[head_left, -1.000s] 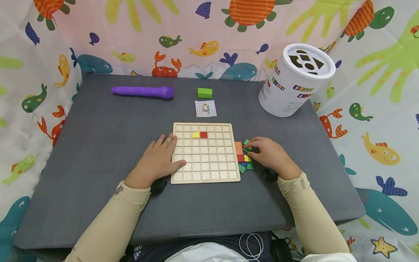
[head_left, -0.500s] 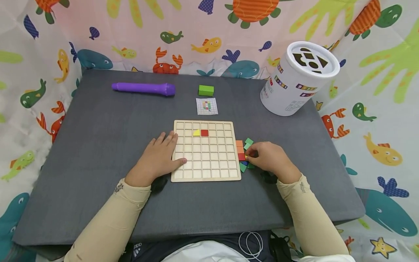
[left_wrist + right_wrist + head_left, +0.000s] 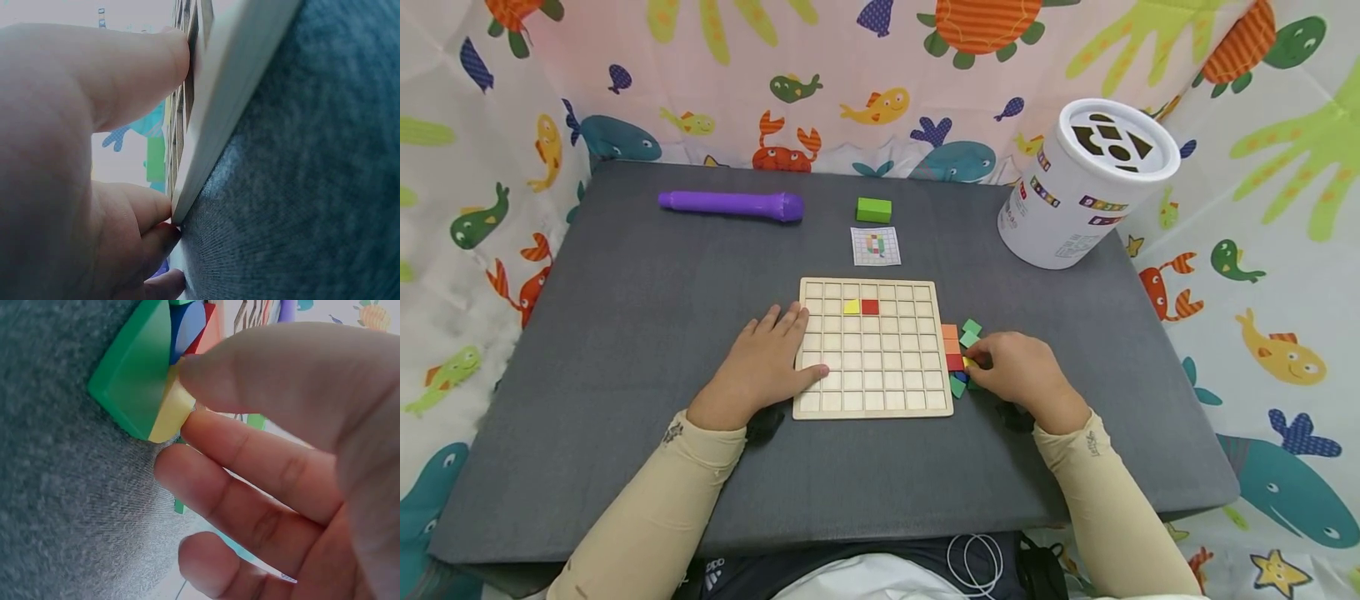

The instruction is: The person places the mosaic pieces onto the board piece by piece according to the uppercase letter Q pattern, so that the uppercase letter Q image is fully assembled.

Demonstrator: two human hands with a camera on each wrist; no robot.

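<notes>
A wooden grid board [image 3: 872,362] lies on the grey table, a yellow tile [image 3: 852,307] and a red tile [image 3: 870,307] side by side in its upper cells. My left hand [image 3: 752,367] rests along the board's left edge, thumb on top and fingertips at the side. Beyond the right edge, my right hand [image 3: 1022,371] pinches a yellow piece [image 3: 172,415] between thumb and index finger. Against that piece sits a green piece [image 3: 131,378], with a blue piece [image 3: 186,328] behind. Orange tiles [image 3: 950,338], another red tile [image 3: 954,362] and green tiles [image 3: 972,331] lie around it.
Behind the board are a small patterned card [image 3: 876,247] and a green block [image 3: 874,210]. A purple stick [image 3: 730,205] lies back left. At back right stands a white bucket [image 3: 1075,200] with shaped holes in its lid.
My right hand has moved from the green tiles slightly toward me to the yellow piece and now pinches it. The left hand has stayed on the board.
</notes>
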